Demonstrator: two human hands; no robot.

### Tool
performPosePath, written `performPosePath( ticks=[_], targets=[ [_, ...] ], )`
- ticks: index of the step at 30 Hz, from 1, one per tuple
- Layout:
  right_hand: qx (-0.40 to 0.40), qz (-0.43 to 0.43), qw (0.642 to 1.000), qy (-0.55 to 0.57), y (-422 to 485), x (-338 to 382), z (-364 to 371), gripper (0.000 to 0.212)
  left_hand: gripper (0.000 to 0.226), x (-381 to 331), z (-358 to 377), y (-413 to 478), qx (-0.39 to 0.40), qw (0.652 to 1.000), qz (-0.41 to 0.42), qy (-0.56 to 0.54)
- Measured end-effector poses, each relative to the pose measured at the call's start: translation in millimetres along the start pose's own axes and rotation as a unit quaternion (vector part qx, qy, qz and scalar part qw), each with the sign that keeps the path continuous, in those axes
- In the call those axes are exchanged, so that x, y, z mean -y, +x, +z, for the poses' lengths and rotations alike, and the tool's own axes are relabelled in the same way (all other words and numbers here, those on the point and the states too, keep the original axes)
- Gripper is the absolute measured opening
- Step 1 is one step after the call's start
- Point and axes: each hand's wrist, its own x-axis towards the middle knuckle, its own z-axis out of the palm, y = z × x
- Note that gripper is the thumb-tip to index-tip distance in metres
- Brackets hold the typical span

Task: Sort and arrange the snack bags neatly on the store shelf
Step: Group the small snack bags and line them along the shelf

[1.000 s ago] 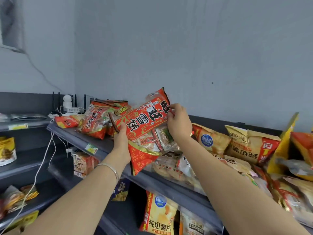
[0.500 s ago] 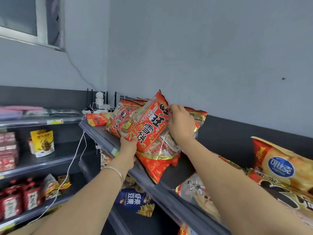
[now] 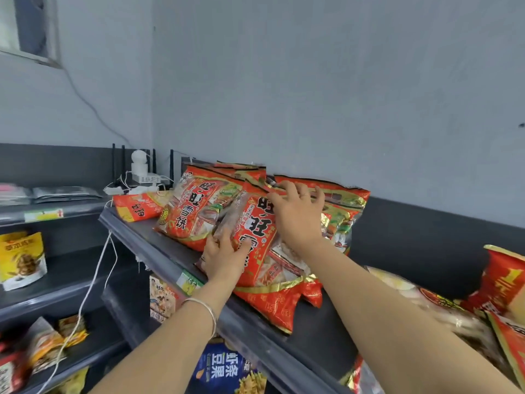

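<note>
The left hand (image 3: pixel 224 258) lies on the lower left part of a red bag (image 3: pixel 255 226), its fingers fairly straight and spread over the wrapper, gripping nothing. A silver bracelet (image 3: pixel 203 308) sits on that wrist. The right hand (image 3: pixel 295 214) rests on the same bag's upper right corner, fingers splayed and straight, their tips reaching the top seam and the bag behind (image 3: pixel 343 203).

The red bag leans back on the top shelf (image 3: pixel 318 336), its bottom edge hanging over the shelf's front lip. A matching bag (image 3: pixel 190 211) leans just beside it on the left, and a small red pack (image 3: pixel 136 209) lies flat at the shelf's far end. A green price tag (image 3: pixel 189 281) is on the lip below the left hand.

More bags (image 3: pixel 505 280) lie at the right. A blue bag (image 3: pixel 224 371) shows on the shelf below.
</note>
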Motion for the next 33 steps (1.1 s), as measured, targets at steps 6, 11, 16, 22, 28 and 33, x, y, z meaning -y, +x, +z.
performPosePath(
  ticks=[6, 11, 16, 22, 28, 33],
  targets=[
    [0.153, 0.048, 0.986, 0.038, 6.0, -5.1, 15.9, 0.047, 0.070, -2.6, 11.8, 12.8, 0.061, 0.996, 0.046, 0.053],
    [0.172, 0.156, 0.965, 0.121, 29.5, -8.1, 10.6, 0.044, 0.070, 5.4, 20.2, 13.1, 0.034, 0.993, 0.072, 0.086],
    [0.190, 0.202, 0.952, 0.126, 54.3, -8.0, 15.2, 0.031, 0.069, 8.3, 21.0, 16.2, 0.053, 0.992, 0.070, 0.091],
    [0.186, 0.212, 0.951, 0.123, 67.0, -18.6, 24.2, 0.020, 0.064, -0.4, 16.7, 32.9, 0.033, 0.974, 0.179, 0.137],
    [0.142, 0.211, 0.966, 0.052, 69.7, -44.8, 31.9, 0.011, 0.064, -1.8, 31.0, 34.2, 0.002, 0.957, 0.227, 0.183],
    [0.122, 0.135, 0.983, -0.033, 75.8, -42.3, 33.3, 0.013, 0.060, -3.0, 27.8, 37.3, 0.007, 0.957, 0.219, 0.190]
  ],
)
